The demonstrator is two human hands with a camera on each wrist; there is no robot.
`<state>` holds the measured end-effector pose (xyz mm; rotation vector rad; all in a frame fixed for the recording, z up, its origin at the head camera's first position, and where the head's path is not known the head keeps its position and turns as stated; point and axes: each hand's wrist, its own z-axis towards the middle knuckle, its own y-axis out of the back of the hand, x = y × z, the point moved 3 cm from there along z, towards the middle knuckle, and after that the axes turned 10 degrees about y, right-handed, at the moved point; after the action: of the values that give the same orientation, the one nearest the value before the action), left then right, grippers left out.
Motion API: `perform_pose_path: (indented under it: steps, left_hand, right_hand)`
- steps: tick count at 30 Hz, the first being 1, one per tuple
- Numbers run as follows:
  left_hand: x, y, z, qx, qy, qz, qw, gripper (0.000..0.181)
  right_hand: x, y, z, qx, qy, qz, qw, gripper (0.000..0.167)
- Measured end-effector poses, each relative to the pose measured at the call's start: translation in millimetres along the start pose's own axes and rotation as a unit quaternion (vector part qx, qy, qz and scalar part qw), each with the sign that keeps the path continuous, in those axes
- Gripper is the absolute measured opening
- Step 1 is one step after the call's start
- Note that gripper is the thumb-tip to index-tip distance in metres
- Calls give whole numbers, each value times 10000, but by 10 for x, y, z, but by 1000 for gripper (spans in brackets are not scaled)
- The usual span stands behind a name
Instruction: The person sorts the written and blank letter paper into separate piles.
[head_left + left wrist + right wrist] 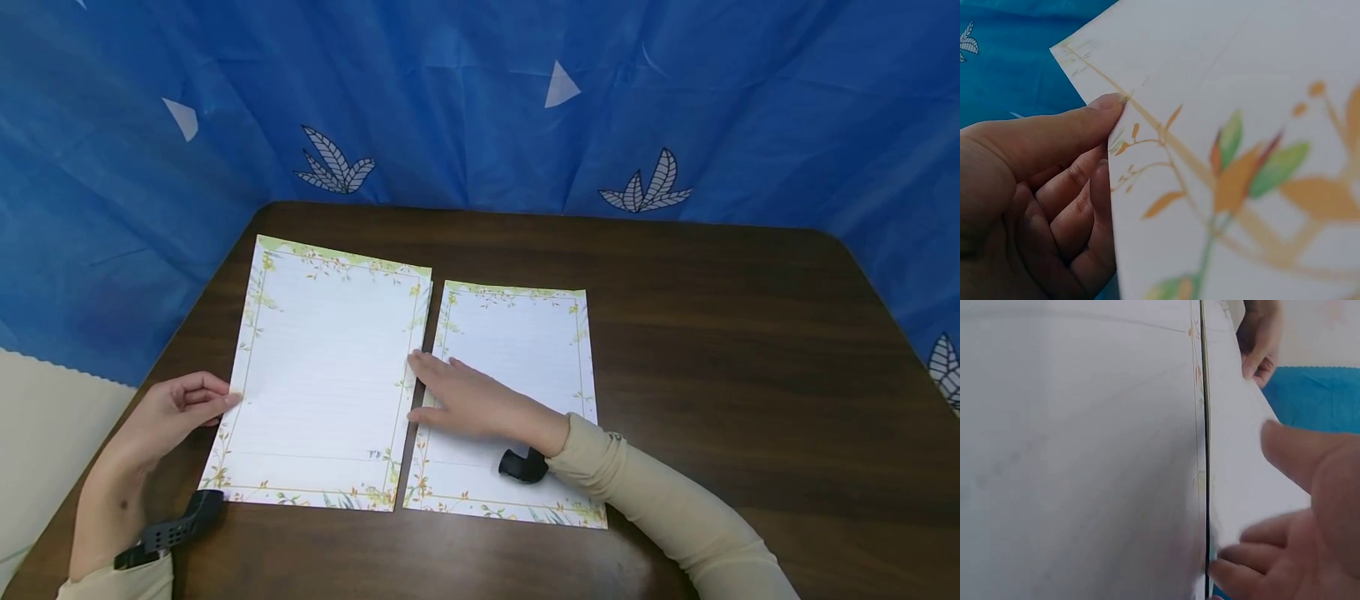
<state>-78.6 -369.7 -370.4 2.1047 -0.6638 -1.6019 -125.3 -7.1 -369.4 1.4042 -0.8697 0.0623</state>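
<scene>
Right sheet [525, 346]: white, yellow-green floral border, lying flat. Left sheet [318, 375]: same pattern, unfolded, far edge slanting; positioned just left of the right sheet, narrow gap between.

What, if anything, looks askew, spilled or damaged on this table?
The left sheet looks slightly askew in the head view: its top edge slants and shows higher than that of the right sheet, so the pair looks uneven. No spill or tear shows.
</scene>
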Motion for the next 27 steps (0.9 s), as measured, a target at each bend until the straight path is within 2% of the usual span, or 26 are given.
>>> perform_pose_path:
  steps: [5,11,13,16,19,24,27]
  left_hand:
    - [-6,-1,-8,-29,-92,-176,9998,6]
    - [8,14,-10,-27,-76,-261,9996,5]
    - [9,19,-12,-35,-76,-282,9996,4]
    - [0,17,-14,-40,-129,-355,9993,3]
    - [-19,5,-21,45,-220,-519,9984,6]
    - [-52,-16,-33,271,-417,-839,9952,12]
    - [-69,-13,-41,281,-542,-994,9932,15]
  right_hand:
    - [-48,56,-1,-737,-346,853,9930,79]
    - [-75,107,7,-935,-392,1728,9797,72]
    - [-95,114,11,-1085,-386,2151,9698,67]
    - [-133,125,20,-1461,-368,2775,9488,64]
    - [-159,135,37,-1793,-318,3132,9321,62]
    - [-164,118,60,-1968,-252,3583,9123,48]
    - [-153,113,61,-2065,-271,3914,8963,37]
